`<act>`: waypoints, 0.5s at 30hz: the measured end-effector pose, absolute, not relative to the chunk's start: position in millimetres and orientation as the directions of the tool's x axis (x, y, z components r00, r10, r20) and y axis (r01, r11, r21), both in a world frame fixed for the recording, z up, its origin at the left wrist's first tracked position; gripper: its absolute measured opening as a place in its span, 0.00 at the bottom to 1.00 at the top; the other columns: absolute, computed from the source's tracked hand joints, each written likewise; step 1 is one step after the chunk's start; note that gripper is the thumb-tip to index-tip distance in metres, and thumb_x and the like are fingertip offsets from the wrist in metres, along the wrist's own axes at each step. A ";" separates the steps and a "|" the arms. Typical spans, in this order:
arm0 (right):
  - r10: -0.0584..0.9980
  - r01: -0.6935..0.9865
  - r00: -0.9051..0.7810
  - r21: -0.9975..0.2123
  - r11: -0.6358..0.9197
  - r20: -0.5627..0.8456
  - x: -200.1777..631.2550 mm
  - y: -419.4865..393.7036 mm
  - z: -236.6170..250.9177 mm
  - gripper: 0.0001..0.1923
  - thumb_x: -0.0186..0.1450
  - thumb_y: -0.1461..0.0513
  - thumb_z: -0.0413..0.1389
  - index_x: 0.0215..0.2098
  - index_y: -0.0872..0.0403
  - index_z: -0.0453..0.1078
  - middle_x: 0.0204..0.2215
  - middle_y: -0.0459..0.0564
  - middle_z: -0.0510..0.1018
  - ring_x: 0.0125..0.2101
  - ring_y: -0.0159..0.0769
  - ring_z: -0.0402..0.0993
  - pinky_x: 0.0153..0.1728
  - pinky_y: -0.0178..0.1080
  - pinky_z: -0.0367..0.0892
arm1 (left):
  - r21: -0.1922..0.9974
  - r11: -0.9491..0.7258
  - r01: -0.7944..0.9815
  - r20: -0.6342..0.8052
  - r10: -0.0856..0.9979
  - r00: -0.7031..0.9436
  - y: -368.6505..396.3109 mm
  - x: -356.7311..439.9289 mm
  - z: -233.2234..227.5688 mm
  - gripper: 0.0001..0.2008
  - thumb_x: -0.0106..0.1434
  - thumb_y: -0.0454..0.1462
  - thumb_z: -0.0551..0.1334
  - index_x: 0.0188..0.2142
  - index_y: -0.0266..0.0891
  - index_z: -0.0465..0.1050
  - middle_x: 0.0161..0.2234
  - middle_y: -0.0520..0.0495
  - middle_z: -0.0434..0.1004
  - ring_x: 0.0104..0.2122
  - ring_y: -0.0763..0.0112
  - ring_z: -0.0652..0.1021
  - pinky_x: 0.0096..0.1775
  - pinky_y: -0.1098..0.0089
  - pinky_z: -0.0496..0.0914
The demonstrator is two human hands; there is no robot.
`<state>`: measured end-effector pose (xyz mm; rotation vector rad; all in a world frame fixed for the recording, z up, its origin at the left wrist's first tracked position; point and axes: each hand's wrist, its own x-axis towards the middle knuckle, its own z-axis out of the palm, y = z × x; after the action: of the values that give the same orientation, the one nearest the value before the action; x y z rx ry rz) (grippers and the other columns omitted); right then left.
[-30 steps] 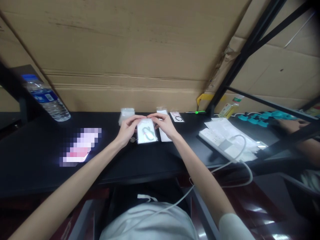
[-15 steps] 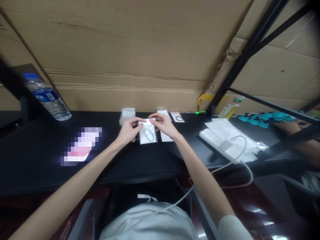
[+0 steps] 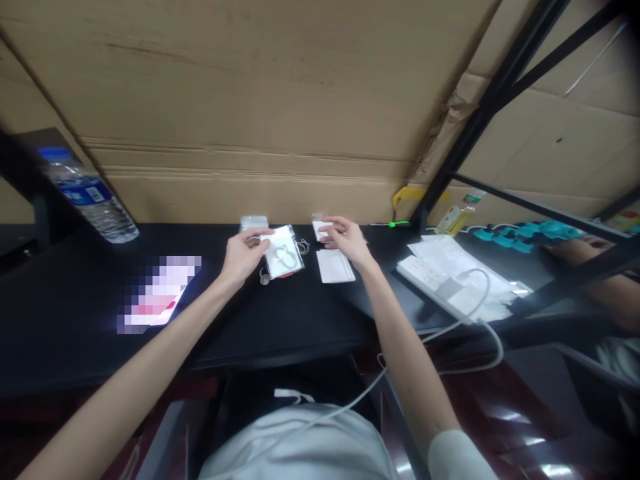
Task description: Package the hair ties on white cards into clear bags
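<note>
L hand (image 3: pixel 243 254) pinches a small clear bag (image 3: pixel 283 251) w/ a white card inside, held tilted just above the black table (image 3: pixel 75 320), mid-table near the cardboard wall. R hand (image 3: pixel 349 241) is apart from it, fingers loosely spread, tips on a small packet (image 3: pixel 320 229) at the back; grip unclear. A white card (image 3: pixel 335 265) lies flat between the hands, bottle (image 3: pixel 87 195) far left, power strip (image 3: pixel 440 287) right.

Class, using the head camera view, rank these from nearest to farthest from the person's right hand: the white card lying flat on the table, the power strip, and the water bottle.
Measured from the right hand:
1. White card, on the table just below the hand.
2. Power strip, farther off on the right side of the table.
3. Water bottle, at the far left edge, past the left hand.
</note>
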<state>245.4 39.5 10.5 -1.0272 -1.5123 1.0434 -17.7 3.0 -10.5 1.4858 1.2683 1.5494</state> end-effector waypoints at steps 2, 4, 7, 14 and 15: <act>0.962 0.126 -0.113 -0.957 0.261 0.248 249.5 39.8 9.8 0.17 0.69 0.56 0.61 0.54 0.52 0.70 0.45 0.54 0.84 0.36 0.35 0.85 0.34 0.35 0.80 | 0.939 -0.308 0.151 0.333 0.926 -0.179 4.3 -19.8 -11.0 0.16 0.55 0.37 0.69 0.44 0.37 0.84 0.47 0.39 0.86 0.45 0.55 0.85 0.44 0.62 0.79; 0.951 0.152 -0.234 -0.958 0.242 0.203 246.5 36.0 9.0 0.18 0.69 0.53 0.62 0.54 0.50 0.68 0.45 0.53 0.85 0.37 0.36 0.85 0.32 0.34 0.79 | 0.946 -0.294 0.136 0.315 0.935 -0.165 5.0 -19.1 -12.2 0.17 0.56 0.38 0.70 0.45 0.36 0.84 0.47 0.39 0.86 0.44 0.56 0.85 0.42 0.62 0.79; 0.872 0.179 -0.473 -0.955 0.235 0.126 234.1 27.7 7.2 0.18 0.68 0.53 0.64 0.51 0.49 0.66 0.38 0.49 0.84 0.36 0.35 0.84 0.33 0.34 0.79 | 0.947 -0.293 0.134 0.310 0.941 -0.138 4.7 -15.6 -14.1 0.16 0.57 0.38 0.70 0.45 0.36 0.84 0.47 0.39 0.86 0.43 0.56 0.85 0.41 0.63 0.80; 0.857 0.197 -0.438 -0.901 0.386 0.271 228.2 37.5 -2.7 0.13 0.65 0.57 0.63 0.45 0.52 0.71 0.35 0.48 0.81 0.31 0.33 0.78 0.28 0.33 0.75 | 0.953 -0.293 0.076 0.297 0.953 -0.051 4.4 -12.2 -13.1 0.18 0.61 0.43 0.70 0.50 0.40 0.79 0.49 0.41 0.83 0.45 0.58 0.85 0.39 0.62 0.83; 0.857 0.202 -0.398 -0.880 0.429 0.327 231.3 42.0 -3.8 0.11 0.65 0.57 0.63 0.44 0.52 0.73 0.36 0.49 0.81 0.32 0.34 0.78 0.30 0.34 0.75 | 0.952 -0.297 0.072 0.301 0.953 -0.039 4.7 -12.3 -13.0 0.19 0.62 0.44 0.70 0.51 0.41 0.78 0.50 0.41 0.83 0.45 0.59 0.85 0.39 0.62 0.83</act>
<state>231.3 42.0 -3.8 -0.9034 -1.8513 0.9925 -12.3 4.7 -13.0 1.4578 1.1365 1.4379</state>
